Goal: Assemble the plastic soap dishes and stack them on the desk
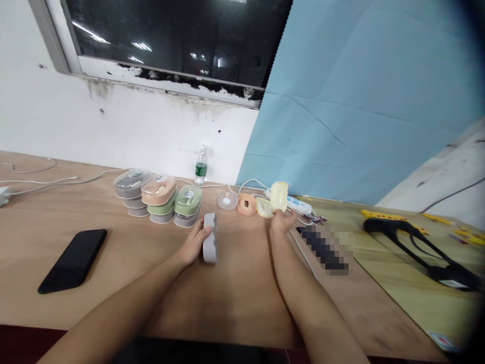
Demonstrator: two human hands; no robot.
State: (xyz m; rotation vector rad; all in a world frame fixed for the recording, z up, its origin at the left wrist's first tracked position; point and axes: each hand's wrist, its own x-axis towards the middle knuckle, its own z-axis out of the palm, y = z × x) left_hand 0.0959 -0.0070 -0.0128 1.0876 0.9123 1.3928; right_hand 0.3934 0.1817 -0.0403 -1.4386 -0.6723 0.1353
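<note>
Here's the left hand [193, 243] pinching a grey piece [210, 238] on edge, the right hand [283, 221], farther out, pinching a yellow piece [279, 195] upright, stacked boxes [161, 208] beyond and left of the left hand, a bottle [200, 169] behind.

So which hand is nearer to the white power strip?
Right. The right hand is just in front of the power strip; the left hand is farther left, holding a grey piece.

Located on surface [242, 293]: phone [74, 260] at left; stacked boxes [159, 194] beyond, rightward; bottle [201, 169] behind boxes; power strip [299, 205] farther right.
</note>
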